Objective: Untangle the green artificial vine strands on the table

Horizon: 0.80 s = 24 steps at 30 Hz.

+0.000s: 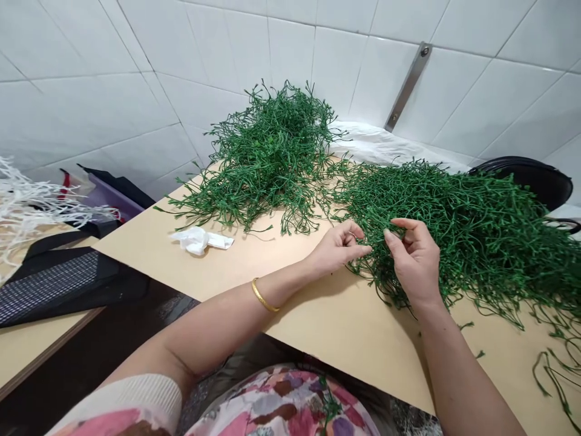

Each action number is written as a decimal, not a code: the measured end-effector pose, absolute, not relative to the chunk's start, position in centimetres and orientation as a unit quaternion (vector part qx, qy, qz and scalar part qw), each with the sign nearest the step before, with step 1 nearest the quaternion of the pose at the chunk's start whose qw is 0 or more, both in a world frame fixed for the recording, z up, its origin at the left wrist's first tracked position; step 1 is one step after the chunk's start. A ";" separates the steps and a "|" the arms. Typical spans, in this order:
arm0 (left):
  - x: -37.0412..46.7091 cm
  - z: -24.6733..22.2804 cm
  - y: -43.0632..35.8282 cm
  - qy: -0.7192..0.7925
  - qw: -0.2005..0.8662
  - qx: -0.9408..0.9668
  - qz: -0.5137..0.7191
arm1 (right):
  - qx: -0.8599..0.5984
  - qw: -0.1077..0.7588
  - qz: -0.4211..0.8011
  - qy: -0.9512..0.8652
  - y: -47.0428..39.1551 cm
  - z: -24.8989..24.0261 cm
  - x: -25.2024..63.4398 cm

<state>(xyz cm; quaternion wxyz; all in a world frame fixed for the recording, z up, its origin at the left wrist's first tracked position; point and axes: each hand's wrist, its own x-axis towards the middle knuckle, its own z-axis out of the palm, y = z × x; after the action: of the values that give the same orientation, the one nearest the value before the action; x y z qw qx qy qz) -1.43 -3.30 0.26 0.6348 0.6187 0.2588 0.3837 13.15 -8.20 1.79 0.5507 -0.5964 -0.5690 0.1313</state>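
My left hand (pixel 340 247), with a gold bangle on the wrist, is at the front edge of a heap of thin green artificial stems (pixel 458 224). Its fingers are curled, and dark green strands show at them. To its right, my right hand (pixel 415 257) is in front of the same heap, thumb and forefinger bent towards each other. Whatever lies between those fingertips blends into the green behind. A second, taller pile of green stems (pixel 276 145) stands further back to the left. The stems have small forked tips and are tangled together.
A crumpled white tissue (pixel 197 240) lies on the pale wooden table (pixel 290 327). White strands (pixel 40 200) and a black mesh-patterned bag (pixel 54 281) are on another surface at left. Behind are a tiled wall, a metal bracket (pixel 408 85) and a round black object (pixel 526 178).
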 end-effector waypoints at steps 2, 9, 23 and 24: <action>-1.5 0.5 -3.3 0.258 0.632 0.617 0.391 | -0.599 0.549 0.114 -0.571 -8.2 1.8 13.0; -1.5 0.7 -3.2 0.284 0.737 0.542 0.288 | -0.592 0.557 0.088 -0.576 -8.2 1.6 12.6; -1.8 0.3 -1.9 0.275 0.863 0.322 0.275 | -0.533 0.475 -0.113 -0.691 -8.3 1.2 12.7; -1.8 0.3 -2.0 0.272 0.864 0.322 0.274 | -0.521 0.446 -0.118 -0.718 -8.3 1.1 12.5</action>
<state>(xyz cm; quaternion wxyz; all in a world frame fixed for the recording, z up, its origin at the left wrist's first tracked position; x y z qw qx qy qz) -1.81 -1.97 0.34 0.8642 0.3225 0.2723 0.2740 12.49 -8.31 1.11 0.4462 -0.5209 -0.7181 -0.1179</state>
